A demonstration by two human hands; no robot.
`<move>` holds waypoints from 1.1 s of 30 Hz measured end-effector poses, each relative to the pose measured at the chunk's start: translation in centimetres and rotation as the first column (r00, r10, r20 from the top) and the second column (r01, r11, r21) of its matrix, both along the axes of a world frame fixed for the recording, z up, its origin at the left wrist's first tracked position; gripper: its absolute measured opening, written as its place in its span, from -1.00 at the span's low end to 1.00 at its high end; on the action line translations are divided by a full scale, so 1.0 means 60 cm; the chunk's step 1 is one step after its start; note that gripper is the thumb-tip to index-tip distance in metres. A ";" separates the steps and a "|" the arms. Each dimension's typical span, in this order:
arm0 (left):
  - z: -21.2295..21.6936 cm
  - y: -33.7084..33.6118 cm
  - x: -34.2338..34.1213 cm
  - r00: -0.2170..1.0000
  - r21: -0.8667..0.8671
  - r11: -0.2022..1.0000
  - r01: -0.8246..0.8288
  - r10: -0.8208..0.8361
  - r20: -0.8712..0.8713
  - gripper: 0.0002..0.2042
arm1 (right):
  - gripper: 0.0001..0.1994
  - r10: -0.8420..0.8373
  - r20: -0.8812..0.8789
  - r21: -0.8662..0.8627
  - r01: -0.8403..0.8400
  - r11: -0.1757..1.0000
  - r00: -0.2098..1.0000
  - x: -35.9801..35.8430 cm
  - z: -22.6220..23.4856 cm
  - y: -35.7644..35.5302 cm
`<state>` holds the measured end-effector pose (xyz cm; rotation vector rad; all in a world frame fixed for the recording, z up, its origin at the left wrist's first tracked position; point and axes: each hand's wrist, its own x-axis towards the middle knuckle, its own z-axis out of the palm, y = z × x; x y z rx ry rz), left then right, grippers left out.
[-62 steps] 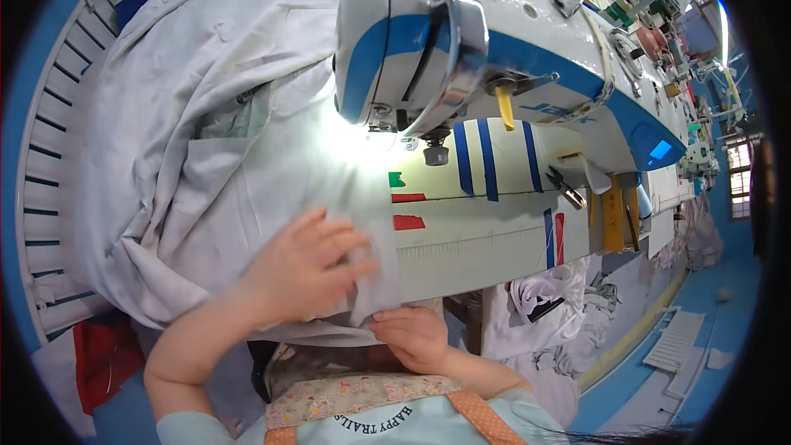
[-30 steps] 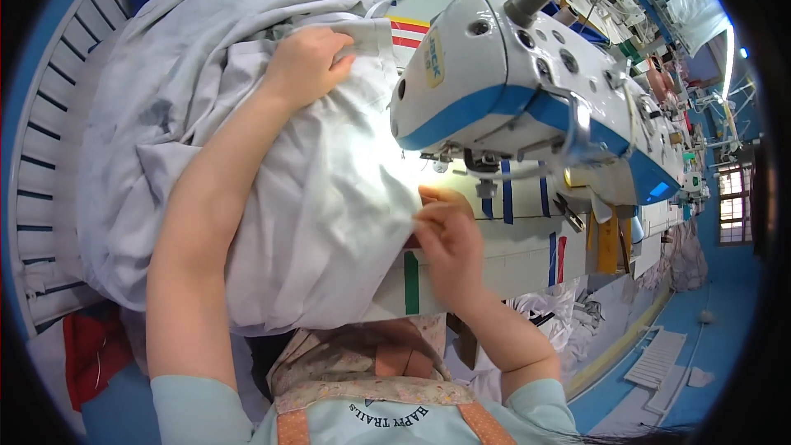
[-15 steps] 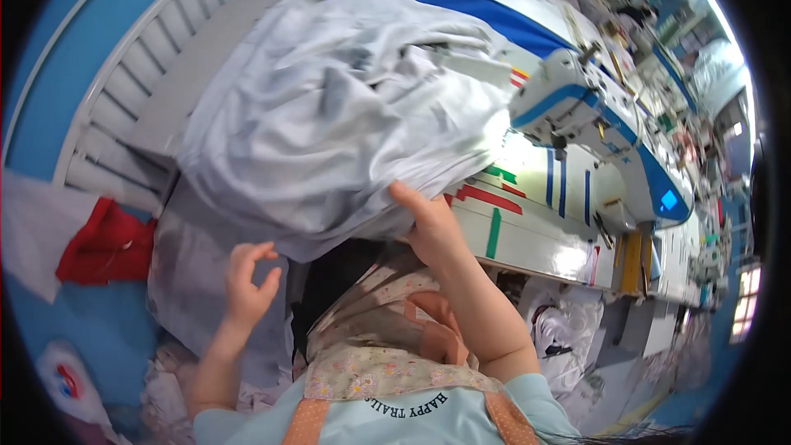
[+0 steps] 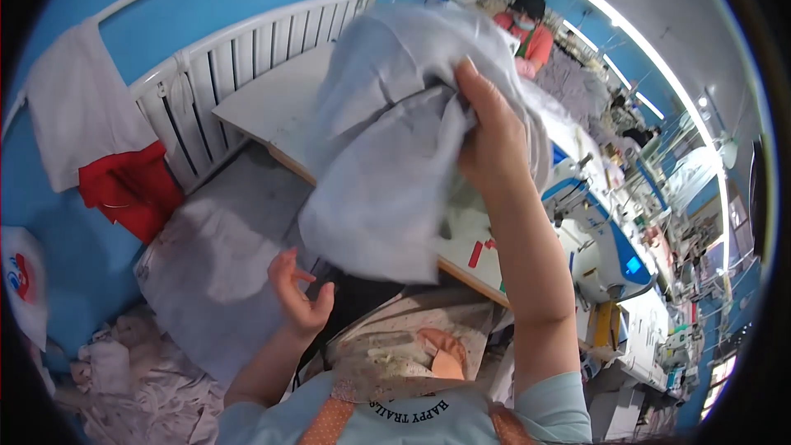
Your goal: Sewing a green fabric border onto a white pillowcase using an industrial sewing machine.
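Gripping the pale cloth point(image 4: 383, 198), my right hand point(image 4: 494, 132) is holding its bunched folds above the table point(image 4: 268, 103), the lower end hanging across the front edge. My left hand point(image 4: 298, 297) is hovering empty below, thumb and fingers loosely apart. I'm seeing the sewing machine point(image 4: 606, 239) standing toward the table's right end.

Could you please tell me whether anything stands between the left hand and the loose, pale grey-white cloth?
Nothing visible does: the left hand is empty, just below the loose, pale grey-white cloth, which the right hand grips.
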<state>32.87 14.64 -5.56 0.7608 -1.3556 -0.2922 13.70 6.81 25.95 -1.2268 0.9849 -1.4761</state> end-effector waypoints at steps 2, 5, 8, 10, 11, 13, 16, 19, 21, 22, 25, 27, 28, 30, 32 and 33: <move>0.036 -0.016 -0.012 0.996 -0.047 0.998 0.049 -0.052 -0.066 -0.19 | -0.62 0.061 0.205 -0.011 -0.060 0.998 0.977 0.008 0.020 0.002; 0.084 -0.028 -0.031 0.997 -0.078 0.995 0.059 -0.062 -0.040 -0.16 | -0.59 0.139 0.253 -0.055 -0.129 0.990 0.957 -0.004 0.039 0.008; 0.122 -0.034 -0.056 0.998 -0.164 0.986 0.044 -0.050 -0.029 -0.13 | -0.59 0.138 0.285 -0.016 -0.139 0.990 0.949 -0.018 0.039 0.009; 0.145 -0.031 -0.079 0.993 -0.166 0.983 0.083 -0.096 -0.069 -0.15 | -0.57 0.113 0.296 0.008 -0.121 0.993 0.948 -0.017 0.032 0.011; 0.157 -0.026 -0.091 0.993 -0.192 0.978 0.082 -0.097 -0.066 -0.17 | -0.56 0.088 0.294 -0.003 -0.091 0.996 0.952 -0.014 0.029 0.014; 0.180 -0.013 -0.116 0.989 -0.276 0.955 0.104 -0.129 -0.074 -0.22 | -0.55 0.090 0.301 -0.055 -0.077 0.996 0.949 -0.004 0.026 0.020; 0.214 0.004 -0.147 0.990 -0.261 0.960 0.103 -0.075 0.116 -0.30 | -0.58 0.089 0.363 -0.049 -0.076 0.996 0.928 0.010 0.033 0.026; 0.250 -0.026 -0.169 0.983 -0.241 0.970 -0.019 0.062 0.173 -0.33 | -0.58 0.046 0.367 -0.076 -0.019 0.997 0.929 0.014 0.043 0.038; 0.275 -0.067 -0.180 0.992 -0.177 0.982 -0.072 0.090 0.093 -0.35 | -0.59 -0.014 0.329 -0.092 0.046 0.995 0.944 0.016 0.046 0.043; 0.288 -0.087 -0.186 0.989 -0.205 0.969 -0.138 0.147 0.031 -0.37 | -0.59 -0.094 0.295 -0.065 0.119 0.991 0.951 0.017 0.047 0.045; 0.315 -0.137 -0.196 0.967 -0.234 0.939 -0.253 0.239 -0.088 -0.43 | -0.61 -0.167 0.244 -0.039 0.181 0.983 0.955 0.019 0.046 0.048; 0.321 -0.157 -0.189 0.975 -0.190 0.957 -0.219 0.210 -0.066 -0.46 | -0.62 -0.159 0.274 -0.027 0.173 0.985 0.948 0.017 0.044 0.047; 0.319 -0.161 -0.181 0.962 -0.206 0.940 -0.271 0.270 -0.036 -0.60 | -0.62 -0.179 0.266 -0.016 0.190 0.982 0.947 0.013 0.041 0.048; 0.307 -0.160 -0.158 0.987 -0.140 0.977 -0.160 0.157 -0.028 -0.68 | -0.63 -0.146 0.268 -0.064 0.169 0.984 0.952 0.001 0.037 0.048; 0.294 -0.154 -0.133 0.993 -0.117 0.988 -0.103 0.110 0.048 -0.78 | -0.61 -0.177 0.263 -0.033 0.192 0.981 0.949 -0.012 0.033 0.041; 0.289 -0.148 -0.122 0.994 0.003 0.996 -0.093 0.093 0.060 -0.77 | -0.60 -0.195 0.261 -0.016 0.206 0.978 0.946 -0.018 0.030 0.037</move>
